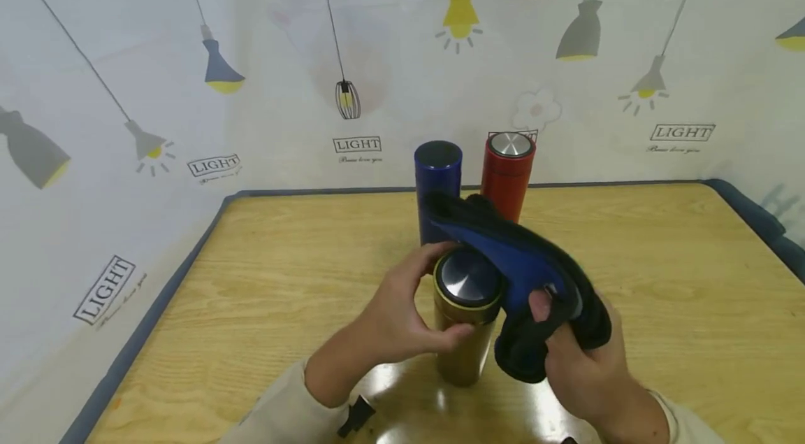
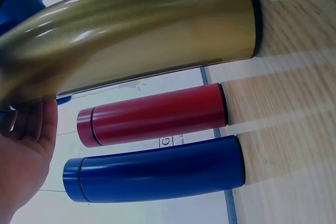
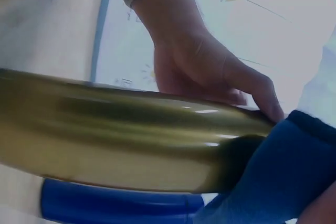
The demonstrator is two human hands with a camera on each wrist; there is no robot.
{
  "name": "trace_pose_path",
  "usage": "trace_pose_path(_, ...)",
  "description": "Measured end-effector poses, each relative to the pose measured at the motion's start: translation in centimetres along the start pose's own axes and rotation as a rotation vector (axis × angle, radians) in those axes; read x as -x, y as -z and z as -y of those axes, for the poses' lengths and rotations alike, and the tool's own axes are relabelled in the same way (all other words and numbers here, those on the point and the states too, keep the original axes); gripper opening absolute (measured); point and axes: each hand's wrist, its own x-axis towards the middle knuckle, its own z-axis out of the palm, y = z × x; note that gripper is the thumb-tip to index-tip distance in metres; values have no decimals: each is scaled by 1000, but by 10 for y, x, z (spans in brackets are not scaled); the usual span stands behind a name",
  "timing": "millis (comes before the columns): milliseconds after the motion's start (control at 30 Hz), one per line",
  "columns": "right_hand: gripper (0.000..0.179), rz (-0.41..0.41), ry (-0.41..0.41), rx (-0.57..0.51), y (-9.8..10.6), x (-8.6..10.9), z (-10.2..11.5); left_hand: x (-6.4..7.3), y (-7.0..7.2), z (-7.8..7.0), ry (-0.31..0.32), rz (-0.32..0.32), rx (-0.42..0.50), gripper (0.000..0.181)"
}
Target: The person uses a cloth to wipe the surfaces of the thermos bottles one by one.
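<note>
A gold thermos flask [image 1: 462, 356] with a silver-topped lid [image 1: 468, 277] stands upright on the table near me. My left hand [image 1: 393, 314] grips it just below the lid, thumb in front and fingers round the far side. In my right hand [image 1: 585, 374] is a folded piece of thick blue fabric with black edging [image 1: 534, 269], pinched at its lower end; one fingertip shows through at the blue side. The fabric overlaps the lid's right edge in the head view. In the right wrist view the blue fabric [image 3: 283, 166] covers the top end of the gold flask [image 3: 131, 135].
Behind stand a blue flask [image 1: 437, 182] and a red flask [image 1: 508, 182], both upright and side by side. The wooden table [image 1: 283, 255] ends at a pale backdrop cloth [image 1: 402, 31] printed with lamps. A small black clip-like piece [image 1: 356, 416] shows by the left cuff.
</note>
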Motion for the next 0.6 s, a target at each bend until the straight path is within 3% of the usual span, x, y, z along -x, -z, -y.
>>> trace_pose_path(100,31,93,188,121,-8,-11,0,-1,-1,1,-8,11,34,82)
trace_pose_path(200,37,197,290,268,-9,-16,1,-1,-1,2,-13,24,67,74)
trace_pose_path(300,40,271,335,382,-4,-18,2,1,-2,2,26,46,89,64)
trace_pose_path(400,42,300,362,417,-1,-19,4,2,-2,2,60,77,99,55)
trace_pose_path(600,43,280,432,411,0,-19,3,1,-2,3,67,103,76,72)
